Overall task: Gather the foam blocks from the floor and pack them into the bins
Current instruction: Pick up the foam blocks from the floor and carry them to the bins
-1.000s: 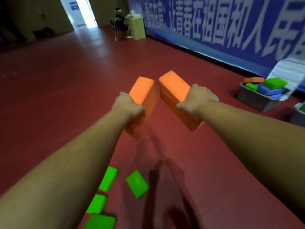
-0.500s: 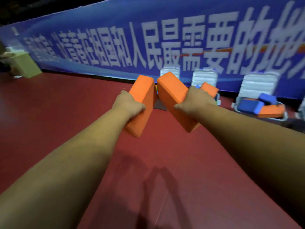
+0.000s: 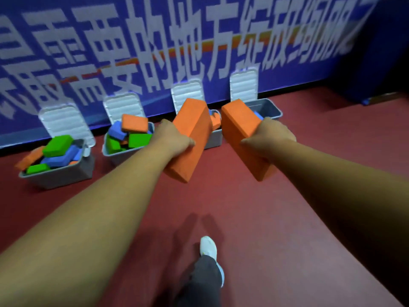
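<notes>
An orange rectangular foam block (image 3: 194, 129) is clamped by the left hand (image 3: 174, 140) and a second orange block (image 3: 239, 127) by the right hand (image 3: 270, 136), fingers curled, short of the grey plastic bins (image 3: 215, 139) at twelve o'clock, where either may be bounced out by piled contents.
</notes>
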A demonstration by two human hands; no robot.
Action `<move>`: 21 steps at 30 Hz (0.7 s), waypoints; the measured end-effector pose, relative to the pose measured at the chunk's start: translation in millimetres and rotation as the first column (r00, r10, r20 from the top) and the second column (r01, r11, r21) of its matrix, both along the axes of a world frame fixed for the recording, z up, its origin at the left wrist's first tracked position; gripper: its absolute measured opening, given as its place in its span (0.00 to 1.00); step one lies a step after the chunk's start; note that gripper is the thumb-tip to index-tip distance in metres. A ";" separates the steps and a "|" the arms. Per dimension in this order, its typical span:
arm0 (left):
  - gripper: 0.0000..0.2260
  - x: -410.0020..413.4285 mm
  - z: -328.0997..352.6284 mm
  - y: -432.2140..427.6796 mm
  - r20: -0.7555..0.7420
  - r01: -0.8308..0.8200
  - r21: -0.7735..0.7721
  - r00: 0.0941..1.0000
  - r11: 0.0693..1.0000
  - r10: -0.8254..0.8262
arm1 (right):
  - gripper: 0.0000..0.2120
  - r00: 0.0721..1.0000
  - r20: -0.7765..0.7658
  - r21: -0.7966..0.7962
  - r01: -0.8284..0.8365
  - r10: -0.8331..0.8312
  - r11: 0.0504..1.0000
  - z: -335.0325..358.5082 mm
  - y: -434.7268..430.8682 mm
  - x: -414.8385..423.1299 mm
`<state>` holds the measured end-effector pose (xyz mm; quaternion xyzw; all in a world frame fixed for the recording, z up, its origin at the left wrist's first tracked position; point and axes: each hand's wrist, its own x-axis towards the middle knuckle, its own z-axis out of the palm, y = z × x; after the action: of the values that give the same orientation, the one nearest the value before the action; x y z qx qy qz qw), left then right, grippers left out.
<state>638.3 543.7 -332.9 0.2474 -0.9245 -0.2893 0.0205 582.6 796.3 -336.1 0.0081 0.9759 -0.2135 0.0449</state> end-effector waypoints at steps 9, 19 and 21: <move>0.44 -269.7 -53.9 3.6 0.073 0.113 0.103 0.990 0.988 -0.121 | 0.30 0.984 0.077 0.072 0.155 -0.161 0.985 -38.1 -5.5 -230.9; 0.40 -484.6 -81.0 48.2 0.176 0.231 0.129 0.952 0.964 -0.251 | 0.33 0.955 0.149 0.115 0.243 -0.258 0.963 -52.0 33.7 -423.3; 0.40 -527.1 -88.6 60.3 0.199 0.255 0.103 0.941 0.961 -0.272 | 0.34 0.946 0.159 0.122 0.266 -0.284 0.956 -61.4 51.8 -462.8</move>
<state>111.2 604.0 -421.4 0.1514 -0.9345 -0.2963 -0.1264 119.8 848.1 -397.6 0.1650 0.9668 -0.1677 0.0996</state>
